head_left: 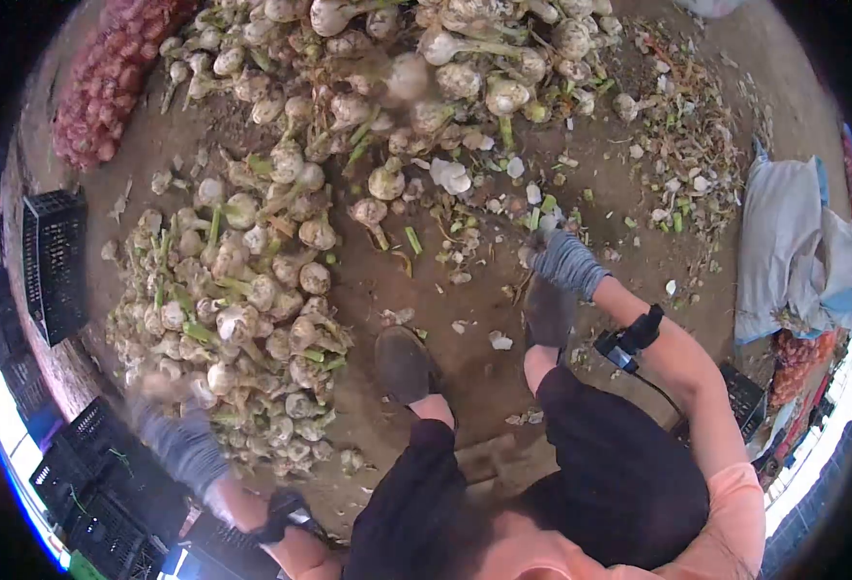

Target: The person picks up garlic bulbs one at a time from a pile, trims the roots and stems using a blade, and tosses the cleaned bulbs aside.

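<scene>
My right hand (571, 263), in a grey knit glove, is closed above my shoe at the edge of the trimmings. A thin dark shape reaches left from its fingers, but I cannot make out what it holds. My left hand (179, 440), also gloved, is smeared by motion at the lower left edge of a pile of garlic bulbs (237, 324). A blurred pale shape (160, 385) shows at its fingertips. In front of me lies a larger heap of garlic (460, 82) with stems attached. One bulb (408, 76) there is blurred.
Cut stems and skins (682, 174) litter the dirt floor to the right. A red mesh sack (117, 82) lies at upper left, with black crates (54, 266) (97, 483) below it. White sacks (784, 242) stand at right. My shoes (405, 364) are between the garlic piles.
</scene>
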`<state>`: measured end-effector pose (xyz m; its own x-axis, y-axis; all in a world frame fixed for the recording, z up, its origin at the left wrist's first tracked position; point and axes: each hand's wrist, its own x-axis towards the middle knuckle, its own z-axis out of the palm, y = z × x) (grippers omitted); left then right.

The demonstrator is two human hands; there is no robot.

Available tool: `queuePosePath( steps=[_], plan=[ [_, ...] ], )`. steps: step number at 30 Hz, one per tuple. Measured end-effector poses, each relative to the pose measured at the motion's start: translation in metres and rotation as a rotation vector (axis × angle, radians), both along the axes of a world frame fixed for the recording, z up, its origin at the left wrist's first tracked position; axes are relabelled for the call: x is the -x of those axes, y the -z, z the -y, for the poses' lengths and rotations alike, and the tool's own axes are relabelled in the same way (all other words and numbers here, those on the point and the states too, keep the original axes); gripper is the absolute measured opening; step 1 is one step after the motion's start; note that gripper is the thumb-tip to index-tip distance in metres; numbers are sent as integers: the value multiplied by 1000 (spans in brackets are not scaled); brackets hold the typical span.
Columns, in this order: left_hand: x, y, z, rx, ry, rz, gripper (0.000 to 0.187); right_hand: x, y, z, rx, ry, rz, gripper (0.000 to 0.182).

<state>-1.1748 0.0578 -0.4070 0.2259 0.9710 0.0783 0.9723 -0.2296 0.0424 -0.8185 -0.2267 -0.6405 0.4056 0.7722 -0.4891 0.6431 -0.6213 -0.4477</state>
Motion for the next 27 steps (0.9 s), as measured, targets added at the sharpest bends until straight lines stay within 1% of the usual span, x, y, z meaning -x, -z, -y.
queuePosePath(
  steps=[1, 2, 4, 5, 6, 7, 8, 9, 10, 11, 12, 13, 14, 15, 16, 17, 18, 19, 20, 22, 23, 24, 26, 27],
  plan=[
    [18, -4, -10, -416, 32, 34, 39, 0, -4, -3, 69, 0, -47, 56],
    [29, 11, -8, -425, 27, 34, 39, 0, -8, -8, 61, -5, -45, 56],
    [5, 32, 12, 8, -20, 765, 41, 5, -17, -15, 21, 15, -20, 57],
    [-54, 23, 40, 404, -173, 804, 44, 6, -15, -16, 20, 8, -20, 57],
    [-61, 67, 38, 482, 82, 563, 53, 7, -12, -17, 3, 39, -35, 56],
    [-88, 101, 41, 616, 108, 395, 66, 8, -10, -19, -14, 70, -49, 55],
    [-106, 149, 47, 564, 175, 515, 81, 8, -13, -21, -18, 66, -46, 55],
    [-134, 172, 42, 581, 152, 177, 81, 9, -19, -22, -35, 66, -47, 54],
    [-150, 199, 36, 687, 130, 156, 87, 10, -25, -22, -50, 66, -50, 53],
    [-168, 214, 31, 667, 84, 166, 83, 11, -33, -25, -46, 65, -50, 53],
    [-175, 223, 30, 670, 84, 169, 83, 11, -43, -30, 42, 73, -82, 51],
    [-179, 230, 31, 609, 112, 243, 81, 11, -47, -31, 133, 83, -117, 50],
    [-179, 235, 33, 550, 139, 313, 80, 13, -46, -29, 140, 87, -120, 50],
    [-177, 237, 36, 527, 164, 340, 69, 13, -44, -27, 130, 96, -140, 48],
    [-171, 243, 41, 530, 164, 340, 69, 13, -43, -26, 118, 106, -159, 46],
    [-161, 251, 48, 625, 191, 696, 64, 14, -44, -26, 121, 108, -159, 46],
    [-153, 254, 55, 711, 218, 1054, 61, 17, -47, -28, 23, 120, -139, 43],
    [-158, 226, 65, 677, 257, 1131, 58, 22, -50, -30, -71, 135, -123, 40],
    [-154, 218, 74, 687, 257, 1127, 58, 27, -54, -32, -65, 141, -127, 40],
    [-150, 207, 86, 910, 236, 1272, 56, 30, -64, -44, -106, 60, -139, 37],
    [-154, 186, 91, 1060, 156, 1369, 56, 31, -84, -56, -9, 13, -102, 35],
    [-153, 178, 94, 1064, 154, 1368, 56, 34, -80, -54, -5, 14, -103, 35],
    [-153, 168, 96, 1043, 244, 1325, 55, 38, -74, -55, -221, -71, -16, 35],
    [-153, 163, 98, 1047, 241, 1357, 53, 39, -74, -55, -220, -71, -16, 35]
  ],
)
